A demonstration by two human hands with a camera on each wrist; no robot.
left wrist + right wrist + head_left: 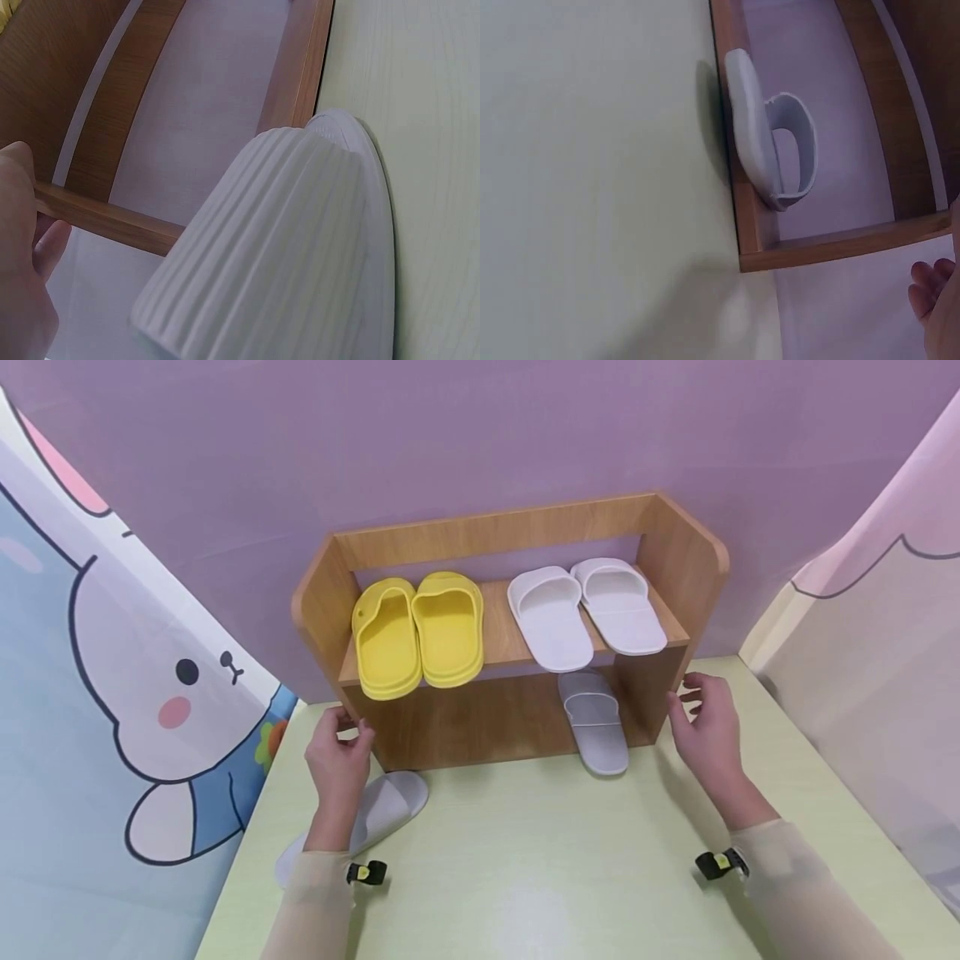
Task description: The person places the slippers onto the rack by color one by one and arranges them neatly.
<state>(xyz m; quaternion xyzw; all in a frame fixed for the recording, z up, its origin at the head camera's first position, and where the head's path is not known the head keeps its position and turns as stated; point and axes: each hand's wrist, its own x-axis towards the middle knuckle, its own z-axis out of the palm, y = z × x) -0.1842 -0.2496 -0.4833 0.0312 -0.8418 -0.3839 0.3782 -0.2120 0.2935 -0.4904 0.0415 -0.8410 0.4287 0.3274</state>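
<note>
A small wooden shoe rack stands against the purple backdrop. My left hand is at its left side panel, thumb over the front edge and fingers outside; in the left wrist view the hand grips that edge. My right hand is at the right side panel, its thumb at the front edge. In the right wrist view the loosely curled fingers show outside the panel, with a gap. Below my left hand, a pale ribbed slipper lies on the table, partly hidden by the left forearm in the head view.
Yellow clogs and white slippers sit side by side on the upper shelf, toes to the back. One grey slipper rests on the lower board at right, its heel over the front edge. A rabbit-print cloth borders the pale green table.
</note>
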